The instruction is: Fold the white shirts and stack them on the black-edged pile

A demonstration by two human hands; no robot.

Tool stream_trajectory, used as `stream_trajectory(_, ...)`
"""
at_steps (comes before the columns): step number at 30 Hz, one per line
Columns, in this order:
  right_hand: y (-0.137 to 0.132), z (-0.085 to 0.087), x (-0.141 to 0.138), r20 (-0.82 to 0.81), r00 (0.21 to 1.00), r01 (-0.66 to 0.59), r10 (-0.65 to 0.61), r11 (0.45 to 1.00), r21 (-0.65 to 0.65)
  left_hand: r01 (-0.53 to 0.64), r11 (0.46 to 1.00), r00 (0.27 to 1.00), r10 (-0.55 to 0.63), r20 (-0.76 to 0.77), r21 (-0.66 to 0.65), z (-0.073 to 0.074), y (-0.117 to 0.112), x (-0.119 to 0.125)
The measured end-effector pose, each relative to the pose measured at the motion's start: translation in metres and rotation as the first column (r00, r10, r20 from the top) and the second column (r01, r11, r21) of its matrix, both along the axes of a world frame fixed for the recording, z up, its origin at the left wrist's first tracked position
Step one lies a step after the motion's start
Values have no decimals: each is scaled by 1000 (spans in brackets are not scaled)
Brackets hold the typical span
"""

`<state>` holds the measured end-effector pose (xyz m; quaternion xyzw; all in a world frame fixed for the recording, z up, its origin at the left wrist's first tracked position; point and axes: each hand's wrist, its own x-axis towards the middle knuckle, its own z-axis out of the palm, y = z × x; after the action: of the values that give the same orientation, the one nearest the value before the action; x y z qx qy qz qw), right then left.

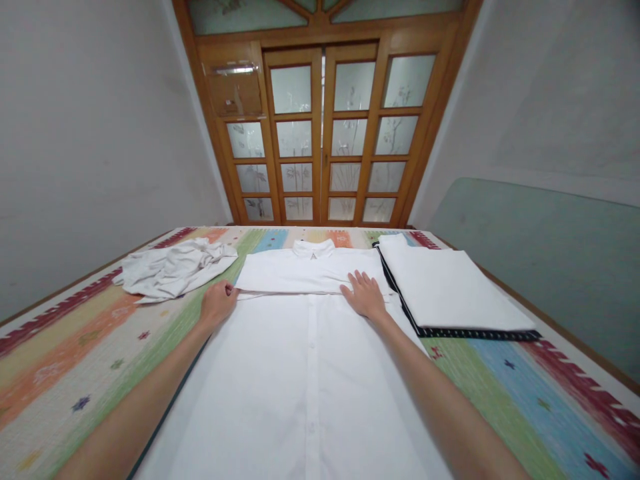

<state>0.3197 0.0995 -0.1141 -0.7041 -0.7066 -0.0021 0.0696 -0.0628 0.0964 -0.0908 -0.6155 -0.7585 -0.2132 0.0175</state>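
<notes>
A white button shirt (pixel 305 373) lies flat along the striped bed cover, collar (pixel 313 248) at the far end, with its sleeves folded across the chest. My left hand (pixel 218 301) is closed in a pinch on the left end of the folded sleeve. Fingers spread, my right hand (pixel 364 293) presses flat on the sleeve at the right side of the chest.
A crumpled white garment (pixel 173 268) lies at the far left. A neat stack of folded white cloth with a dark trimmed edge (pixel 450 290) sits at the far right. The colourful striped cover (pixel 70 360) spans the bed. Wooden glass-paned doors (pixel 323 133) stand beyond.
</notes>
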Motion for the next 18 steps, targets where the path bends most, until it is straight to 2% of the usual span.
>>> stream_trajectory(3, 0, 0, 0, -3, 1000, 3, -3, 1000, -2, -56, 998, 995, 56, 82, -4, 1, 1, 2)
stream_trajectory(6, -1, 1, 0, -1, 1000, 5, -5, 1000, 4, -37, 999, 994, 37, 105, -8, 4, 4, 5)
stream_trajectory(13, -1, 0, 0, -2, 1000, 6, -6, 1000, 8, 68, 995, 996, -72, -61, -69, 13, 6, 6)
stream_trajectory(18, -1, -1, 0, 5, 1000, 4, -4, 1000, 12, 52, 997, 944, -70, -323, -63, 13, -1, 15)
